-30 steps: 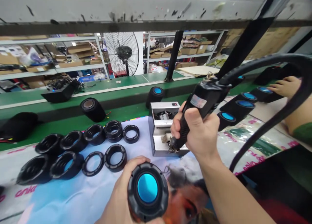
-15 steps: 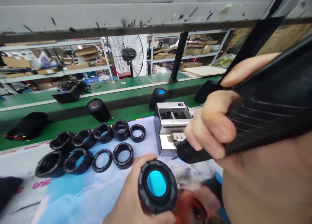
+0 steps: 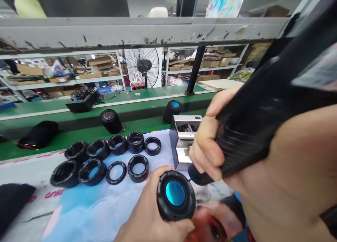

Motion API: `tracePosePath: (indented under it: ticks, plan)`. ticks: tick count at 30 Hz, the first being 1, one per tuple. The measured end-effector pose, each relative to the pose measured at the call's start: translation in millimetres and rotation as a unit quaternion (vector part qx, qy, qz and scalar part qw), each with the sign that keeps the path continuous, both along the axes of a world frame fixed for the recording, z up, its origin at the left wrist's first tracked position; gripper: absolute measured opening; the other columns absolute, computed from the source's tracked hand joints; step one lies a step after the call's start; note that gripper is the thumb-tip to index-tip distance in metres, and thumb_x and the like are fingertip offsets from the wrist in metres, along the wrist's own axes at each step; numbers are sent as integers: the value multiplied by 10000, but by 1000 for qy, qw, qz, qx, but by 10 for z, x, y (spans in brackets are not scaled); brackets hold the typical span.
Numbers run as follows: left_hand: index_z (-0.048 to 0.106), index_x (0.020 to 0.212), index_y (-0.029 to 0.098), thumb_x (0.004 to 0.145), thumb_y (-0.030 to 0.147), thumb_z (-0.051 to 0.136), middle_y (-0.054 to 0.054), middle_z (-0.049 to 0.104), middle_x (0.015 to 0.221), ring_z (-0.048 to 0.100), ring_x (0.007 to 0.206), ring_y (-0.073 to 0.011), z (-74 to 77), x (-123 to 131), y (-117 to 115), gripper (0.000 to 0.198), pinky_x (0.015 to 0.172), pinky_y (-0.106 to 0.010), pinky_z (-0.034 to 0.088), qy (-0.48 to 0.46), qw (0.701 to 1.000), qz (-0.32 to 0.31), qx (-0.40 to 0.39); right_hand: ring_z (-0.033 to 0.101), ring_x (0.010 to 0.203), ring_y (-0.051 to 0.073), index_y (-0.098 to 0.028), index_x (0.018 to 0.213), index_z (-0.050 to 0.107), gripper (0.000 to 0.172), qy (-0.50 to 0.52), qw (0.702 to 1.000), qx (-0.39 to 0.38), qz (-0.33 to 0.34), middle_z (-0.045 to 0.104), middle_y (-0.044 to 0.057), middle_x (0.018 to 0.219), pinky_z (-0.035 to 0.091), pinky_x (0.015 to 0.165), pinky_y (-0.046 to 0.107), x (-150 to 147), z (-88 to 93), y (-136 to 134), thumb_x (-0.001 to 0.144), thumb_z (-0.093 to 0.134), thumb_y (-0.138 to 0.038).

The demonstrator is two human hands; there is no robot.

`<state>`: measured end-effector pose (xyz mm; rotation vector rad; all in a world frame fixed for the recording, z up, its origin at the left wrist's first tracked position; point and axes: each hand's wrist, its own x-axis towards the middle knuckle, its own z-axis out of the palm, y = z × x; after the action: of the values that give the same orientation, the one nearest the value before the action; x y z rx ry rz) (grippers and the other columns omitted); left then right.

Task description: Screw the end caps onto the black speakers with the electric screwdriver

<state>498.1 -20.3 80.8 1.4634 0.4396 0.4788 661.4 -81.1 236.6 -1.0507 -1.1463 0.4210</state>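
Note:
My left hand (image 3: 151, 212) is wrapped round a small cylindrical speaker (image 3: 176, 208), thumb and fingers on its sides. Its face, turned up towards me, has a black rim and a shiny blue disc. In my right hand (image 3: 210, 147) is a black power screwdriver (image 3: 244, 129), large and close to the camera, its nose pointing down and left. The thin bit at its nose ends by the upper right of the speaker's rim; whether it touches I cannot tell. Several black rings (image 3: 138, 168) lie in two rows left of the speaker.
A metal screw feeder (image 3: 181, 142) stands behind my right hand, partly hidden. Further back are two black cylindrical speakers (image 3: 110, 121) (image 3: 172, 111). A printed sheet (image 3: 86, 207) covers the bench. Black fabric pieces (image 3: 39, 133) lie left, and a grey beam (image 3: 105, 33) crosses above.
My right hand has brought the screwdriver left and its nose down towards the speaker's rim. The speaker stays in my left hand, tilted slightly differently. The view has shifted upward and left.

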Motion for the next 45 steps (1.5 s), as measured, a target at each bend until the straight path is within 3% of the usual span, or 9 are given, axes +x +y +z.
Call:
tracePosePath:
  ticks: [3,7,12,19,21,26,35,40,45]
  plan:
    - [536,1366,246,630,194,912,-58,687,1207,686,990,-281,29,-11,-4,828,829,-358,563,-7,1000,-4,9,471,386,153,-214,622,605,667,106,987,-3,119,544,-4,529,371,378,283,-21,-61,44,892,864,-767]
    - [569,1371,224,681,194,895,-47,721,1114,715,935,-266,86,-18,-15,764,774,-325,589,-1,1000,4,31,406,485,143,-230,582,444,761,91,985,-29,140,435,-25,572,321,421,300,-68,-108,93,791,951,-758]
    - [617,1360,237,678,116,817,-45,751,1212,757,999,-267,131,30,-37,721,830,-318,625,-37,999,2,7,478,436,109,-236,851,840,439,67,986,11,150,596,-43,609,374,389,236,-59,-171,87,899,929,-663]
    - [565,1366,232,617,120,788,-55,764,1197,766,1047,-304,192,24,-89,789,908,-355,623,34,998,38,-25,603,516,120,-302,937,854,223,119,963,27,241,731,-35,719,516,499,224,53,-183,11,925,967,-495]
    - [514,1411,240,586,124,819,-70,746,1248,747,1145,-327,191,0,-88,887,1010,-380,602,72,995,61,-38,546,417,119,-308,1015,813,268,141,965,70,209,689,-60,648,503,440,241,168,-198,13,939,950,-526]
    - [458,1457,238,581,235,845,-80,718,1244,742,1080,-317,185,-30,-52,957,951,-388,613,107,992,45,-53,518,378,136,-219,778,672,543,105,985,123,-67,601,-36,567,445,372,246,526,-476,161,803,1019,-636]
    - [411,1374,243,568,174,900,-85,816,1060,818,932,-316,290,42,-83,945,850,-372,646,15,985,28,-172,523,342,145,-182,702,623,568,128,983,79,-109,578,-12,524,421,328,225,678,-949,330,814,1014,-578]
    - [455,1388,252,585,129,917,-41,789,1072,787,926,-266,196,-8,-7,934,804,-320,631,34,991,8,-129,512,329,154,-190,733,636,560,154,984,44,-73,581,-11,516,426,331,232,671,-866,221,801,1019,-594]
    - [423,1435,242,665,188,985,-92,805,1177,800,1072,-299,75,-47,93,954,940,-372,640,-26,994,-46,-92,469,350,147,-260,879,723,585,188,977,89,-49,597,-43,545,486,387,276,463,-368,5,718,1020,-738]
